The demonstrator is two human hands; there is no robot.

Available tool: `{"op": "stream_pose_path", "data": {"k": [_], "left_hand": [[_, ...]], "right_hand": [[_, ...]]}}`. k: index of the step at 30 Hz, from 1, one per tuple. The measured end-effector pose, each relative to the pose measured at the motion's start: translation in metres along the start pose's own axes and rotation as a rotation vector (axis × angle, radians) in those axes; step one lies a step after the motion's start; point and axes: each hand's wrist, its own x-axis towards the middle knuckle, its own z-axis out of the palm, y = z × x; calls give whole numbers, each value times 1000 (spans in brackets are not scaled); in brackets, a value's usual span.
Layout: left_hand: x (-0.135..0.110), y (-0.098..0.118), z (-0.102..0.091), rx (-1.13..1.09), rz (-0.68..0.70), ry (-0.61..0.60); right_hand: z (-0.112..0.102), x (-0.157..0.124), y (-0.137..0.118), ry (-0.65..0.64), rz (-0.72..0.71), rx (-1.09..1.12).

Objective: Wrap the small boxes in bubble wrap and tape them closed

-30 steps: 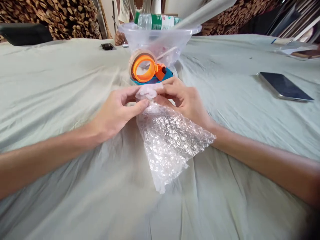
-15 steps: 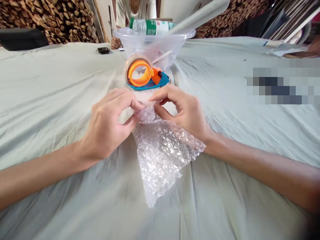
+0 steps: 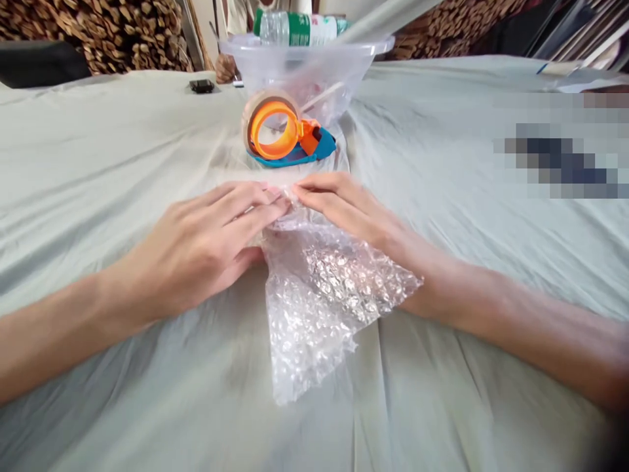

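A piece of clear bubble wrap lies on the cloth in front of me, its loose end spread toward me. At its far end the wrap is folded or bunched, and whatever may be inside cannot be made out. My left hand comes from the left, fingers stretched out and pressing on that far end, thumb by the wrap's left edge. From the right, my right hand lays its extended fingers on the same spot; its thumb is hidden. The fingertips of both hands nearly meet.
Just beyond my hands stands an orange and blue tape dispenser with a tape roll. Behind it is a clear plastic basin, with a green-labelled bottle across its top. A small black object lies near a person's hand.
Both hands have gone from pinching the far end of the bubble wrap to lying flatter on it, fingers stretched out. The wrap's right corner has shifted slightly right.
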Motion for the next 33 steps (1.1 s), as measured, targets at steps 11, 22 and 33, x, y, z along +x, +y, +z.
{"op": "stream_pose_path", "data": {"k": [11, 22, 33], "left_hand": [[10, -8, 19, -86, 75, 246], [15, -2, 17, -113, 129, 247], [9, 2, 14, -215, 69, 240]], "right_hand": [[10, 17, 5, 214, -9, -11], [6, 19, 0, 239, -9, 16], [3, 9, 3, 288, -66, 124]]}}
